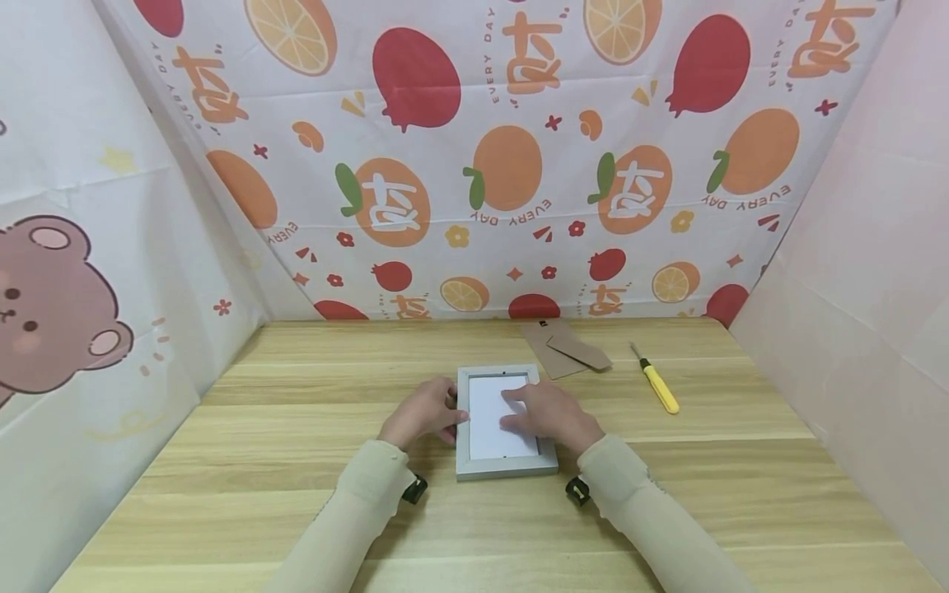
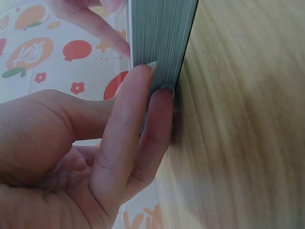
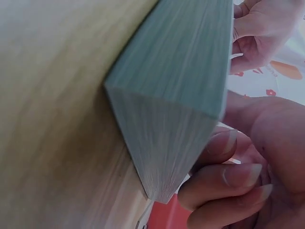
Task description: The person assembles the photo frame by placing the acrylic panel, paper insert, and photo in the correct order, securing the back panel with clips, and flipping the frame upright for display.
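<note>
A grey picture frame (image 1: 507, 473) lies flat on the wooden table, with a white sheet (image 1: 485, 432) in its opening. Small dark tabs show at the top and bottom of that opening. My left hand (image 1: 426, 412) holds the frame's left side, thumb over the rim and fingertips (image 2: 161, 102) against the outer edge. Across the right rail reaches my right hand (image 1: 556, 412), its thumb and forefinger extended onto the white sheet. Its other fingers (image 3: 228, 183) bend beside the frame's outer side; whether they touch it I cannot tell.
Behind the frame lies a brown backing board (image 1: 552, 358) with an angled stand flap (image 1: 582, 352). A yellow-handled screwdriver (image 1: 660, 389) rests to its right. Printed cloth (image 1: 445, 165) hangs along the table's back edge, with pale cloth walls at both sides.
</note>
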Demonstrator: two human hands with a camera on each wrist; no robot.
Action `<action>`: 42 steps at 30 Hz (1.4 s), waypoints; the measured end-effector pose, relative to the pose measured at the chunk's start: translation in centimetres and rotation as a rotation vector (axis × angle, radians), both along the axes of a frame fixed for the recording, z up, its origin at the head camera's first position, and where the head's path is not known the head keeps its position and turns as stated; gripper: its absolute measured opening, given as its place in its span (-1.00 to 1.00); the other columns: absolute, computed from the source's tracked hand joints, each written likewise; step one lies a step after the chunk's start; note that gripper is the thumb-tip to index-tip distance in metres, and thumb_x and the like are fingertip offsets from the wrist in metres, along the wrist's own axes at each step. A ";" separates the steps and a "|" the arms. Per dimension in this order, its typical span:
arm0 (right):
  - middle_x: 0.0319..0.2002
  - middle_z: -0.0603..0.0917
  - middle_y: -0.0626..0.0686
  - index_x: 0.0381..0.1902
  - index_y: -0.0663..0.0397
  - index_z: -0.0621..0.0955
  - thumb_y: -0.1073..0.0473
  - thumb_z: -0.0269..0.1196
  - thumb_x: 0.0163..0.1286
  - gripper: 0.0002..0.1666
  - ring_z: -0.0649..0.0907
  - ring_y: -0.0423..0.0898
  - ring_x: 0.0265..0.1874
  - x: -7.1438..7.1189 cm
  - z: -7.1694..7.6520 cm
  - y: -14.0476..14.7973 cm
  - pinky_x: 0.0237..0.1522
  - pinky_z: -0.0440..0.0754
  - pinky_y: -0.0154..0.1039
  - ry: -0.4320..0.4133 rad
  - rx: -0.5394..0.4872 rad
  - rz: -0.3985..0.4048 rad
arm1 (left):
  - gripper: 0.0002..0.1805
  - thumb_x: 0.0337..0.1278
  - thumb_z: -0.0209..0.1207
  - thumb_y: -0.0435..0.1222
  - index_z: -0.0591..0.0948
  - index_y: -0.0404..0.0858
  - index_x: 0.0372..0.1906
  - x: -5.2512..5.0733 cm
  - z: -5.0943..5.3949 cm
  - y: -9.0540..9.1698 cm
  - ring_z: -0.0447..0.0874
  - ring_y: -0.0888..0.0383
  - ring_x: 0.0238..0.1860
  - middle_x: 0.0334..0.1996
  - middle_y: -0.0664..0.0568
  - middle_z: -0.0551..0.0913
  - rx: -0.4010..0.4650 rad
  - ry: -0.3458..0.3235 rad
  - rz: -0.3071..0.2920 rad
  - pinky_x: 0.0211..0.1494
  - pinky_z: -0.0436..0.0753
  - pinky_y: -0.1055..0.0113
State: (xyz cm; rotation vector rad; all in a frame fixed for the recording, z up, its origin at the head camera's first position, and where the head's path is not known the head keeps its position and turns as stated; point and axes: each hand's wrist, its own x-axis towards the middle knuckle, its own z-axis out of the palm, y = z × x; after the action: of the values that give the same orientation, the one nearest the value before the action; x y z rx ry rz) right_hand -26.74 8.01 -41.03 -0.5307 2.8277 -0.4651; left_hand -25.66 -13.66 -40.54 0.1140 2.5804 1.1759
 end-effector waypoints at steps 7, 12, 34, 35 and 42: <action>0.36 0.62 0.03 0.40 -0.22 0.57 -0.22 0.44 0.30 -0.26 0.65 0.02 0.19 0.0 -0.3 0.0 0.28 0.68 0.06 0.033 0.052 0.020 | -0.69 0.33 0.30 -0.42 0.55 -0.46 0.07 0.1 0.0 -0.1 0.76 0.06 -0.43 -0.15 -0.25 0.72 -0.021 0.003 0.000 -0.40 0.84 0.30; 0.34 0.64 0.05 0.39 -0.20 0.58 -0.20 0.45 0.30 -0.27 0.65 -0.01 0.05 -0.1 -0.3 0.0 0.14 0.71 -0.02 0.045 0.062 0.026 | -0.69 0.32 0.30 -0.42 0.55 -0.47 0.07 0.0 -0.1 -0.1 0.76 0.06 -0.44 -0.13 -0.26 0.71 -0.018 0.005 0.001 -0.40 0.84 0.29; 0.17 0.74 0.13 0.35 -0.16 0.61 -0.12 0.42 0.36 -0.38 0.65 -0.05 -0.15 -0.4 0.2 0.9 -0.13 0.68 -0.14 -0.044 -0.056 0.031 | -0.72 0.34 0.27 -0.45 0.54 -0.49 0.04 0.0 0.1 -0.2 0.76 0.05 -0.43 -0.23 -0.24 0.74 0.011 -0.010 -0.004 -0.38 0.85 0.28; 0.10 0.77 0.13 0.33 -0.15 0.63 -0.10 0.41 0.38 -0.41 0.66 -0.06 -0.26 -0.6 0.4 1.2 -0.23 0.67 -0.18 -0.069 -0.098 0.023 | -0.72 0.34 0.27 -0.45 0.53 -0.49 0.04 0.0 0.1 -0.2 0.76 0.04 -0.43 -0.23 -0.24 0.73 0.010 -0.011 -0.002 -0.38 0.84 0.28; -0.33 0.68 0.02 0.24 -0.02 0.68 0.04 0.38 0.43 -0.54 0.59 -0.13 -0.41 -2.5 2.5 3.7 -0.43 0.58 -0.33 -0.001 -0.209 -0.063 | -0.71 0.35 0.27 -0.44 0.53 -0.50 0.06 -0.1 0.2 -0.3 0.76 0.03 -0.44 -0.23 -0.24 0.74 0.006 -0.012 -0.001 -0.39 0.84 0.28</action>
State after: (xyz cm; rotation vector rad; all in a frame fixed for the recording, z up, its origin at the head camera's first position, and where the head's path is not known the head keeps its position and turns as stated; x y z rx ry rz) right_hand -29.23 11.66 -38.49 -0.4803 2.8181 -0.7791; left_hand -25.73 -13.95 -40.33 0.1090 2.5658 1.1807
